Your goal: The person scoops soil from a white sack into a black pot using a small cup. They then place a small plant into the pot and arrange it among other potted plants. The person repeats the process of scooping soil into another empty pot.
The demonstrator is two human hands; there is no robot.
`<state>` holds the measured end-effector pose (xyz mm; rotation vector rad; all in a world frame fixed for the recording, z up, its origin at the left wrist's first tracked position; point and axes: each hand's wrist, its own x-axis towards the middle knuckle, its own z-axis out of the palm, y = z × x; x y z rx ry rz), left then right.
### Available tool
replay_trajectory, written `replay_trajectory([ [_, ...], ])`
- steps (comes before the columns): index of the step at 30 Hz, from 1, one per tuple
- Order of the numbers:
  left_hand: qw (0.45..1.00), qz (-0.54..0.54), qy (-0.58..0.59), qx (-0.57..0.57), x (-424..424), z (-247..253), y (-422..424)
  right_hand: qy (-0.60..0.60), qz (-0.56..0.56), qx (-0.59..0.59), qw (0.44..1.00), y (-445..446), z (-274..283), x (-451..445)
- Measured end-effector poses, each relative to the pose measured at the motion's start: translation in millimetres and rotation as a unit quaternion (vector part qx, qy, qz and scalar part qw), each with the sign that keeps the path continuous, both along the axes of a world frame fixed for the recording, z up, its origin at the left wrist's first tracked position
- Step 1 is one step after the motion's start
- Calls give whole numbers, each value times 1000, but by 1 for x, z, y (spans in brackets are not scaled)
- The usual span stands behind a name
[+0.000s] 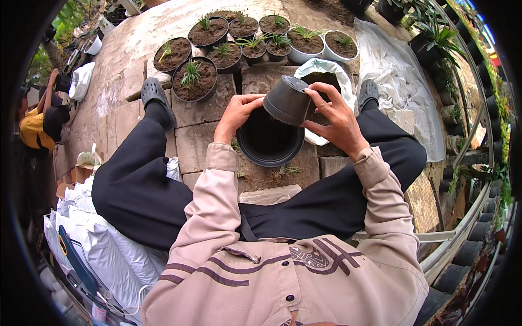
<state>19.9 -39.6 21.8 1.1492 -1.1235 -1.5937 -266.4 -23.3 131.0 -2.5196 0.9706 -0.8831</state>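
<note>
My left hand (239,117) pinches the left side of a small black plastic plant pot (288,102). My right hand (337,118) grips the same pot from the right, with fingers near its base and the thumb low on its side. The pot is tipped, its base turned upward and its mouth hidden from me. Below it, between my legs, stands a larger black plastic pot (270,159) with a dark interior; whether it holds anything I cannot tell. Right behind the hands is an open white sack (347,86) with dark contents, partly covered by my right hand.
Several potted seedlings (195,77) in black and white pots stand beyond my feet. A clear plastic sheet (391,81) lies at right, near shelves of plants (434,42). White filled bags (102,240) and a handsaw-like tool (75,258) are at left. Another person (38,126) sits far left.
</note>
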Motion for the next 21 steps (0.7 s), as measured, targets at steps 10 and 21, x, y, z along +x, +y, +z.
replay_trajectory([
  [10, 998, -47, 28, -33, -4, -1, -7, 5, -102, 73, 992, -10, 14, 7],
  [21, 999, -30, -8, -15, -6, 3, -5, 44, -211, 49, 975, -40, 13, 2],
])
